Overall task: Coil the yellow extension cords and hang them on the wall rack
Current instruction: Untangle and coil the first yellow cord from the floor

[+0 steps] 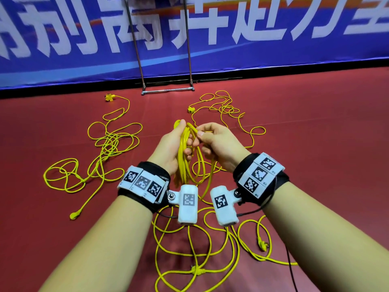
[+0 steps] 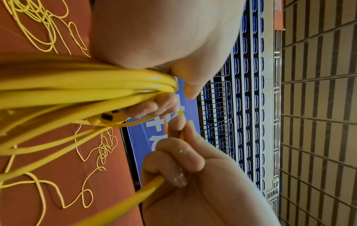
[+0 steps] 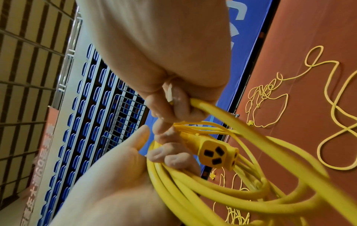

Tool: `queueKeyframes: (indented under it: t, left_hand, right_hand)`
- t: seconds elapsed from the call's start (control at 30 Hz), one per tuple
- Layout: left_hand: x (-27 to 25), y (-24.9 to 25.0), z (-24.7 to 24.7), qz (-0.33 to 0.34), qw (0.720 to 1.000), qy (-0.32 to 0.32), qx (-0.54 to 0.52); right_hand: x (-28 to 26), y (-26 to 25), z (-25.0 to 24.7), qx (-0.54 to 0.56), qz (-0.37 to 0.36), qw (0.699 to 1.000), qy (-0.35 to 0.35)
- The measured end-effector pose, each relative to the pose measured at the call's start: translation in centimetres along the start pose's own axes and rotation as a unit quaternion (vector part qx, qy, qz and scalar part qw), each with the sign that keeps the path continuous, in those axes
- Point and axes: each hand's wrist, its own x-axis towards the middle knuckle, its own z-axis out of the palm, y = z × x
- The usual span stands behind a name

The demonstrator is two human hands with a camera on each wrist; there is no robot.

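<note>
Both forearms fill the foreground. Left hand (image 1: 174, 144) clenches the gathered bundle of glossy yellow extension cord loops (image 1: 185, 157), hanging downward; right hand (image 1: 216, 144), touching beside it, pinches the incoming strand. Remaining cord trails across the red floor (image 1: 315, 144).

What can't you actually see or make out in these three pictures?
- Top of the rack: cut off by the head view's upper edge.
- How many loops the left hand holds in the coil: strands overlap, fingers cover them.
- Where the strand pinched by the right hand leads: lost among floor cords.
</note>
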Motion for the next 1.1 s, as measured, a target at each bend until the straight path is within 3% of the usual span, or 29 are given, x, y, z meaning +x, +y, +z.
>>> queueKeyframes:
  t: [0.17,0.33,0.6,0.77,0.93,1.1]
  left_hand:
    - [-0.6,0.0,0.3,0.001,1.0,0.011,-0.001]
    - [-0.5,-0.3,0.5,0.021,0.999,0.036,-0.007]
    - [-0.1,-0.1,-0.1,-0.004,0.995,0.086,-0.051]
    - [1.0,0.1,-1.2,-0.028,0.986,0.112,-0.122]
    - [1.0,-0.3,-1.5,-0.035,0.98,0.109,-0.164]
    - [1.3,-0.1,-1.9,-0.013,0.966,0.14,-0.218]
  right_hand:
    - [-0.6,0.1,0.8,0.014,0.0,1.0,0.007]
    - [-0.3,0.1,1.2,-0.051,-0.018,0.999,0.007]
    - [-0.8,-0.6,0.9,-0.054,0.038,0.99,-0.122]
    - [-0.6,-0.7,0.7,-0.099,0.048,0.985,-0.136]
    - [-0.8,0.4,0.8,-0.163,0.013,0.978,-0.132]
    - [-0.7,0.6,1.0,-0.164,0.002,0.975,-0.15]
